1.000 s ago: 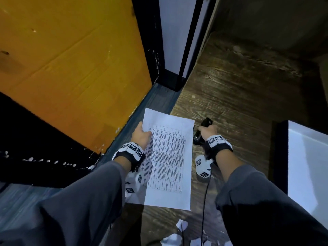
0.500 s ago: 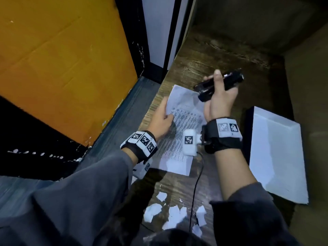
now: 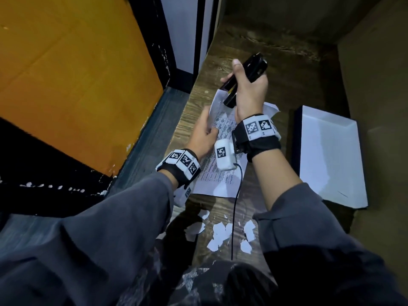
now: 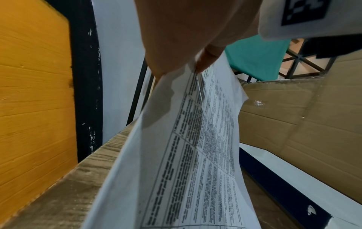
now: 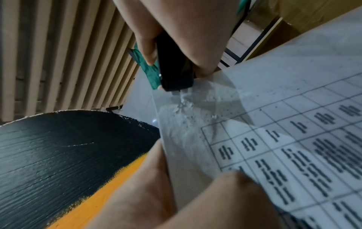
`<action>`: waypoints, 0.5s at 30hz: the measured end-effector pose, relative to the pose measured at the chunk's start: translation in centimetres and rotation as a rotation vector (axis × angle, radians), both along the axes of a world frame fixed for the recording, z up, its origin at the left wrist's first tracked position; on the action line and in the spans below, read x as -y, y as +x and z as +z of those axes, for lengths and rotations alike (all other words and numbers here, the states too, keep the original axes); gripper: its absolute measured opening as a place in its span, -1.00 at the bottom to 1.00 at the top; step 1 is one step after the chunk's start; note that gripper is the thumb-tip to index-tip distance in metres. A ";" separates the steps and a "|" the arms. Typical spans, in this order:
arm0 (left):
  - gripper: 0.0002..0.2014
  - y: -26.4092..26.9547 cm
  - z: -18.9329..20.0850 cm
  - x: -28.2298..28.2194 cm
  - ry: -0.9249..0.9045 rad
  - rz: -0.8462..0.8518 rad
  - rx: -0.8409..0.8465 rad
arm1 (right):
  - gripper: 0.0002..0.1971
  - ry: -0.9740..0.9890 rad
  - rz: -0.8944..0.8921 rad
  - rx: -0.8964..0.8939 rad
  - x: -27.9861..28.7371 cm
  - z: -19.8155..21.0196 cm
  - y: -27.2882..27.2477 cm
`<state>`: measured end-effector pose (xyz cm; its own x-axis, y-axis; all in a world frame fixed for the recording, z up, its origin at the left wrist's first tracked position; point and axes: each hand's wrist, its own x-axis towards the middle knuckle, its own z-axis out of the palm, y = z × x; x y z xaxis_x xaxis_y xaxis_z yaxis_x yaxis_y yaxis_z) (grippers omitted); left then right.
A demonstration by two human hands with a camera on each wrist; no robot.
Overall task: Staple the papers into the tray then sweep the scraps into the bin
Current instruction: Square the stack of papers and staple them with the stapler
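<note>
The printed papers (image 3: 220, 175) lie on the wooden table (image 3: 293, 80), their far end lifted. My left hand (image 3: 208, 127) pinches that raised left edge, with the thumb on top in the left wrist view, where the papers (image 4: 195, 155) hang down from it. My right hand (image 3: 242, 85) grips the black stapler (image 3: 251, 69), whose nose sits at the papers' far left corner. In the right wrist view the stapler (image 5: 172, 69) tip meets the papers (image 5: 274, 124) at the corner. The white tray (image 3: 326, 155) lies to the right. Torn scraps (image 3: 220, 235) lie near my body.
An orange cardboard sheet (image 3: 77, 85) leans on the left beyond the table edge. Brown cardboard (image 3: 375, 85) stands along the right, behind the tray. A thin black cable (image 3: 235, 208) runs from my right wrist across the scraps.
My right hand lifted the stapler off the table and brought its nose to the papers' far left corner. My left hand raised that end of the papers.
</note>
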<state>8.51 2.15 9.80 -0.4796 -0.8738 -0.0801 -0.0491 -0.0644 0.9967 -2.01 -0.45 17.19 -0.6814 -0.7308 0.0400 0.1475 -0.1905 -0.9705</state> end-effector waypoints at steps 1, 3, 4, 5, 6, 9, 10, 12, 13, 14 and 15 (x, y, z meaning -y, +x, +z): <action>-0.43 0.1 0.0 -0.1 -0.019 0.002 -0.003 | -0.84 0.011 -0.009 -0.022 -0.1 0.2 0.3; -0.42 0.2 -0.2 -0.2 -0.061 0.010 -0.004 | -0.85 0.023 -0.026 -0.063 -0.2 0.5 0.9; -0.42 0.2 -0.4 -0.2 -0.084 0.016 -0.008 | -0.85 0.026 -0.033 -0.077 -0.2 0.7 1.1; -0.41 0.2 -0.6 -0.2 -0.097 0.023 -0.014 | -0.84 0.031 -0.039 -0.090 -0.3 0.8 1.3; -0.40 0.3 -0.8 -0.2 -0.105 0.026 -0.013 | -0.83 0.034 -0.045 -0.100 -0.3 0.8 1.5; -0.40 0.9 -0.8 -0.1 -0.126 -0.006 -0.004 | -0.77 0.039 -0.068 -0.114 -0.3 1.0 1.9; -0.40 1.0 -0.8 0.0 -0.120 -0.023 -0.001 | -0.76 0.044 -0.076 -0.112 -0.3 1.0 1.9; -0.39 1.2 -0.9 0.2 -0.126 -0.042 0.008 | -0.70 0.059 -0.090 -0.088 -0.4 1.1 2.1; -0.38 1.3 -1.0 0.4 -0.139 -0.045 0.008 | -0.66 0.066 -0.096 -0.072 -0.4 1.2 2.2; -0.38 1.4 -1.0 0.6 -0.154 -0.047 0.016 | -0.64 0.071 -0.100 -0.057 -0.4 1.2 2.2; -0.39 1.5 -1.0 0.8 -0.172 -0.052 0.028 | -0.64 0.076 -0.104 -0.042 -0.3 1.2 2.2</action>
<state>9.98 1.31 8.77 -0.5241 -0.8499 0.0545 -0.0755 0.1101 0.9910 0.18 -0.11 18.40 -0.7526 -0.6583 0.0172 0.0901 -0.1288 -0.9876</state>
